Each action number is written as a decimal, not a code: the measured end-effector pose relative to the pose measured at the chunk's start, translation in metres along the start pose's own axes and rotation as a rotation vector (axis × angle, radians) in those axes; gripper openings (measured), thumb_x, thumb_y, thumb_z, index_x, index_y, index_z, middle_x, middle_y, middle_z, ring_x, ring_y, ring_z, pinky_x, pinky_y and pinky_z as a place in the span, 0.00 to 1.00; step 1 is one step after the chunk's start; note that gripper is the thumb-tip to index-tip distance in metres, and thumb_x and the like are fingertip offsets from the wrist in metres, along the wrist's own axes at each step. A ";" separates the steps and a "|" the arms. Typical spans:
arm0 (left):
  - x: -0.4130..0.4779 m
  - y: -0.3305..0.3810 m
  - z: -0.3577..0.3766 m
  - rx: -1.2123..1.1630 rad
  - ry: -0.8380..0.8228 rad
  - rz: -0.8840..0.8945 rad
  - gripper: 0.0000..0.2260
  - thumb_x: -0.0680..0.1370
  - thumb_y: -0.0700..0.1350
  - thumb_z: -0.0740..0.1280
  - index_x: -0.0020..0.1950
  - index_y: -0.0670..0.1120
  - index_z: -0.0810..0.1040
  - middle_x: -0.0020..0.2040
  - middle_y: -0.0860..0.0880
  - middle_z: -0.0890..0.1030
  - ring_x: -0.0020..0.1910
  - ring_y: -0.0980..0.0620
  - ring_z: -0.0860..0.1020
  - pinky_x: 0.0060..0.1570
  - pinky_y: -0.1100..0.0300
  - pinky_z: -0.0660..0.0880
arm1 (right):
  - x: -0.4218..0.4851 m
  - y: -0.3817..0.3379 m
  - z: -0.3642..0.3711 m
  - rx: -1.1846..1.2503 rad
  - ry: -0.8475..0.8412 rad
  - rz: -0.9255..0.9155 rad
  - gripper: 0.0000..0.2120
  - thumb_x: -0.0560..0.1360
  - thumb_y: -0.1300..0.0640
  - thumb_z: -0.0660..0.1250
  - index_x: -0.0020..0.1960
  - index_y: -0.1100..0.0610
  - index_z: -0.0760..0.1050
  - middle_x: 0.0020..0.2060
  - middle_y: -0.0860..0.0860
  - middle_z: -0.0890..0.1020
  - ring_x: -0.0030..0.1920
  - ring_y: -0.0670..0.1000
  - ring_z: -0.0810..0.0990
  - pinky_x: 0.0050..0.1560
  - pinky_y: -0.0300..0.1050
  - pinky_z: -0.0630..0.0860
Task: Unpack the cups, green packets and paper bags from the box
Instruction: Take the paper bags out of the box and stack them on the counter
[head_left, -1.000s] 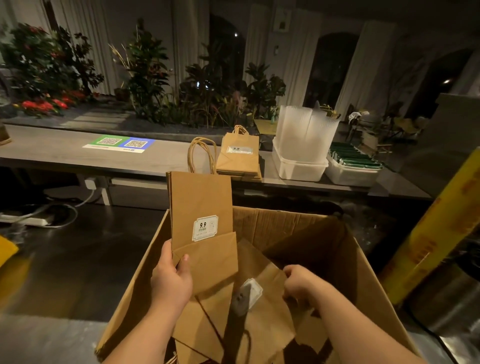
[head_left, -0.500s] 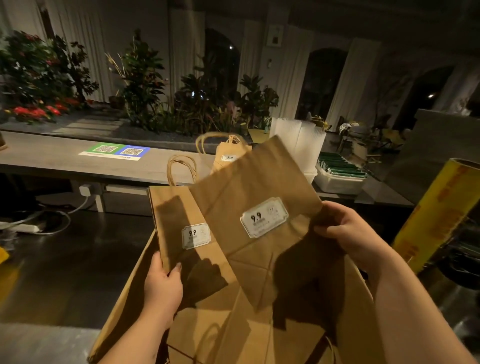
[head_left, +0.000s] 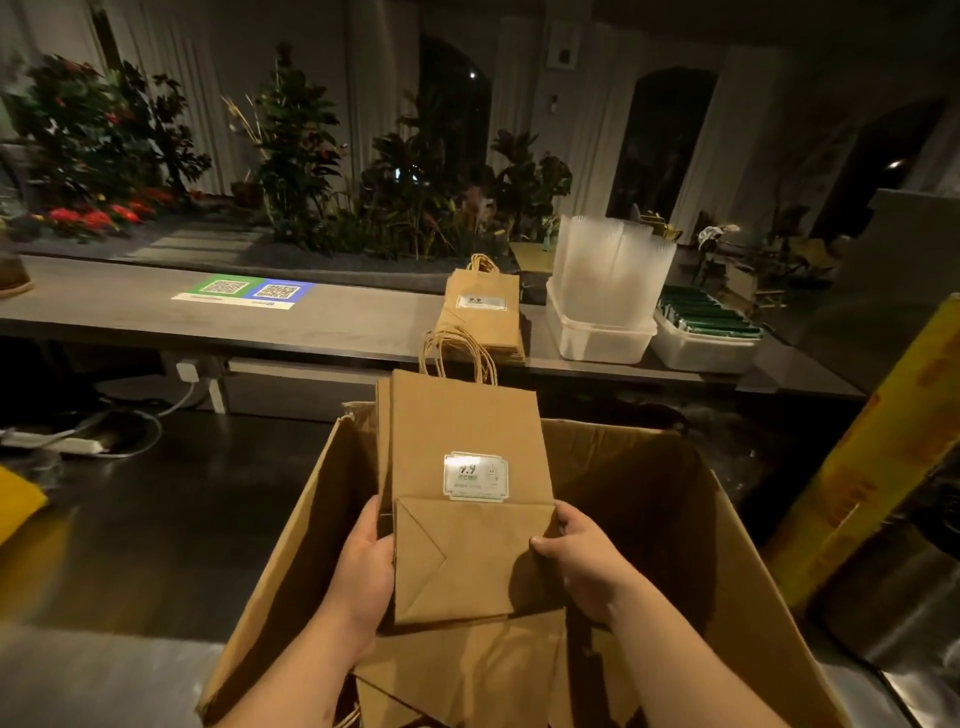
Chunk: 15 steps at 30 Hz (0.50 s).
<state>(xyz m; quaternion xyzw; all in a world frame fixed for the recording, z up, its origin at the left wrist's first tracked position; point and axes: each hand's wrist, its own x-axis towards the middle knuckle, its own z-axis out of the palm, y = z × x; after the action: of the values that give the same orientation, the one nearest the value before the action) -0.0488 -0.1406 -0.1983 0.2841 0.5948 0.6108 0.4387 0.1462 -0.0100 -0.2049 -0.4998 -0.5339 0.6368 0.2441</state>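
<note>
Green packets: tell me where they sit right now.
Head view, far right of the counter: the green packets fill a white tub, just right of the clear cups.

A long grey desk (head_left: 337, 322) spans the dim room. A green and blue QR-code sheet (head_left: 243, 292) lies flat towards its far edge. Leafy plants (head_left: 296, 150) and red flowers (head_left: 88, 218) stand behind the desk. A white power strip (head_left: 67, 444) lies below its near edge.
</note>
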 end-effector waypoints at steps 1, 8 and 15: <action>0.001 0.000 0.000 -0.056 0.003 -0.024 0.12 0.85 0.54 0.58 0.68 0.61 0.74 0.60 0.51 0.84 0.60 0.46 0.82 0.62 0.39 0.77 | 0.002 0.001 0.003 -0.010 0.010 -0.004 0.19 0.80 0.67 0.66 0.68 0.52 0.73 0.58 0.52 0.83 0.58 0.53 0.83 0.56 0.52 0.82; 0.006 -0.005 -0.001 0.070 0.074 -0.011 0.15 0.84 0.49 0.64 0.67 0.64 0.70 0.61 0.55 0.80 0.60 0.52 0.79 0.59 0.45 0.79 | 0.007 -0.006 0.016 -0.106 0.124 -0.246 0.24 0.80 0.65 0.69 0.67 0.42 0.68 0.56 0.39 0.75 0.56 0.41 0.75 0.62 0.47 0.77; 0.012 -0.004 -0.001 0.081 0.088 0.061 0.17 0.84 0.45 0.64 0.65 0.65 0.67 0.61 0.55 0.80 0.61 0.53 0.78 0.60 0.44 0.79 | 0.015 -0.001 0.018 0.017 0.127 -0.313 0.23 0.79 0.67 0.68 0.63 0.40 0.72 0.59 0.44 0.79 0.63 0.50 0.79 0.61 0.53 0.82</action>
<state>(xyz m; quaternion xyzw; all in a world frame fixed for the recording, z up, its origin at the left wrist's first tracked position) -0.0540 -0.1312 -0.2041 0.2925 0.6288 0.6112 0.3815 0.1239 -0.0048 -0.2114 -0.4478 -0.5833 0.5628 0.3776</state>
